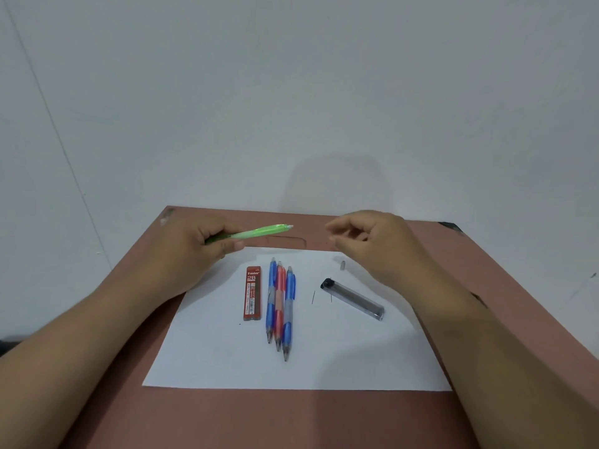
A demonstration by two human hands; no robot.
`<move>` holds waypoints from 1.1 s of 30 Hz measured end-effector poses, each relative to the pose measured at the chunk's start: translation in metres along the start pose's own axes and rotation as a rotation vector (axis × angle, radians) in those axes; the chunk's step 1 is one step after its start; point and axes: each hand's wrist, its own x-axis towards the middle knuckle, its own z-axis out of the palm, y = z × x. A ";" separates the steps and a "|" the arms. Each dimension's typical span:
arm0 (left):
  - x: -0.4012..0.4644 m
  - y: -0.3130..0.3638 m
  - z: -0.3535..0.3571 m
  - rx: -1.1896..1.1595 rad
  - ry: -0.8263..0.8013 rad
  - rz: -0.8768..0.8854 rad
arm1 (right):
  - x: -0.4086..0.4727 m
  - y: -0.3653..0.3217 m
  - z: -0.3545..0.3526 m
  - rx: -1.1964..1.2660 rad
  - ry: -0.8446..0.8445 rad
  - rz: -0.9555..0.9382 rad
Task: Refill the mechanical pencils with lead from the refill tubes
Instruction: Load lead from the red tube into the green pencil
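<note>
Left hand (191,247) is gripping green mechanical pencil (259,232) above table (486,270), cap end pointing right. Right hand (376,244) is hovering, fingers curled, possibly pinching a lead, too small to tell. Three pencils (279,306), red refill tube (252,293), clear tube (355,299) are lying on paper (227,358).
</note>
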 end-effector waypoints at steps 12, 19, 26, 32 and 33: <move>-0.004 0.015 0.014 -0.045 -0.033 0.019 | -0.009 -0.015 0.023 0.052 0.053 -0.198; -0.005 0.013 0.016 -0.103 -0.048 0.020 | -0.005 -0.010 0.012 -0.085 0.083 -0.270; -0.004 0.007 0.014 0.003 0.013 -0.005 | 0.001 0.002 -0.022 -0.137 -0.052 0.045; -0.004 0.006 0.014 0.005 0.003 -0.007 | 0.001 0.001 -0.027 -0.396 -0.257 0.190; -0.003 0.006 0.014 0.011 -0.001 -0.001 | 0.000 0.001 -0.026 -0.402 -0.278 0.197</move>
